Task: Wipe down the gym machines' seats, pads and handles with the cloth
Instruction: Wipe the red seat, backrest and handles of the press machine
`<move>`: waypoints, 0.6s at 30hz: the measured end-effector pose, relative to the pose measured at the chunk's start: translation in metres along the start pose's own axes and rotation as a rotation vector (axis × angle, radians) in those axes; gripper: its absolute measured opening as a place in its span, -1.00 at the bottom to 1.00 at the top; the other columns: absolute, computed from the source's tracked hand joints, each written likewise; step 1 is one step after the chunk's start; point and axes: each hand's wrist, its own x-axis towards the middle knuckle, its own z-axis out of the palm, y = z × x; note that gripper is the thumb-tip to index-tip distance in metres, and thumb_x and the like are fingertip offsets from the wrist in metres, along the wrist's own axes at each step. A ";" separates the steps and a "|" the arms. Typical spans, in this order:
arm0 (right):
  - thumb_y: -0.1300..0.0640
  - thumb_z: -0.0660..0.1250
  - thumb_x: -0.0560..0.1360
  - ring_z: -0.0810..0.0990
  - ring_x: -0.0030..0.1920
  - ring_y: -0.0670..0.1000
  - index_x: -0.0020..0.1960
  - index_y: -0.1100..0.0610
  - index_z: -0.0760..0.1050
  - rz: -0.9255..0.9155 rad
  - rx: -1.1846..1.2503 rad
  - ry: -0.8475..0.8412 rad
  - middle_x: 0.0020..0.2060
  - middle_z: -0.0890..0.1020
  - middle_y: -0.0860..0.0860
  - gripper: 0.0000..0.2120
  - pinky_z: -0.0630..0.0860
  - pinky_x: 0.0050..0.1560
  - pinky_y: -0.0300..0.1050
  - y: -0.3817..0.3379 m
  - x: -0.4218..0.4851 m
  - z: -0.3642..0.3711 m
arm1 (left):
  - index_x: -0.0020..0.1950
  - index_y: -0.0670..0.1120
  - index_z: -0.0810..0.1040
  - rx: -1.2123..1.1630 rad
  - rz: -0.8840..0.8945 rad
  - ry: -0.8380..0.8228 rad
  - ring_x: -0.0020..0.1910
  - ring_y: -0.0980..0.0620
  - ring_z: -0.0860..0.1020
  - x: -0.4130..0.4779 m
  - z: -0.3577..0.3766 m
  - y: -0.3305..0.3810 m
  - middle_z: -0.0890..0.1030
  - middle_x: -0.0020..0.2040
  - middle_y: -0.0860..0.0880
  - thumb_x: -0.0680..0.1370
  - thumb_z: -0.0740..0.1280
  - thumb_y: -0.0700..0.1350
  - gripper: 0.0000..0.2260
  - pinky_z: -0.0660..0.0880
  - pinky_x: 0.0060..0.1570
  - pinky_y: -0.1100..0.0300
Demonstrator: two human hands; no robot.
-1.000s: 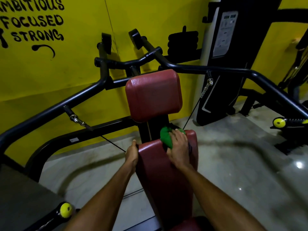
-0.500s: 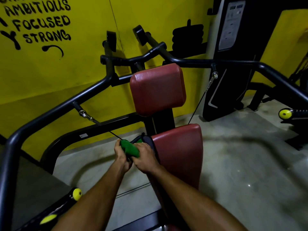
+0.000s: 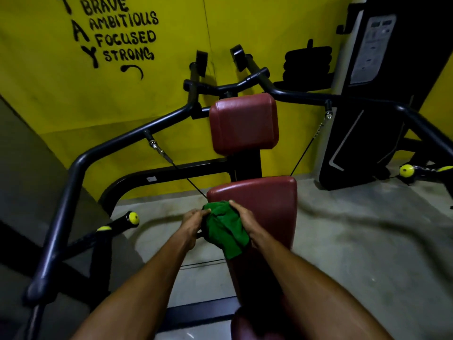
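The fingers of the left hand are curled and pinch the left edge of the green cloth. The fingers of the right hand are curled over its upper right side, so both hands hold the same piece between them. This two-handed hold is probably for gathering or refolding the cloth, to get a fresh face before the next stroke; for wiping itself, one hand would be enough.

The cloth is bunched and wrinkled, thick in the middle, and one loose corner hangs down under the right hand. It sits at the upper left edge of the lower red pad. Whether it presses on the pad cannot be told from this angle.

This pad has smooth, slightly shiny upholstery, and it looks easy to wipe with flat strokes. Above it, on the same black post, stands the smaller upper red pad. The black frame arm bends around on the left, and the handle with a yellow end cap is below it, well apart from the hands. Behind everything is the yellow wall with black lettering.
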 end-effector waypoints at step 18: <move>-0.23 0.67 0.18 0.72 0.06 0.06 0.12 0.05 0.66 -0.159 -0.747 -0.386 0.03 0.74 0.03 -0.38 0.65 0.15 0.15 0.048 -0.196 -0.050 | -0.01 -0.10 0.55 0.144 0.368 0.281 -0.08 -0.05 0.62 -0.221 -0.006 -0.096 0.64 -0.05 -0.09 0.39 0.58 -0.04 -0.70 0.56 -0.15 0.13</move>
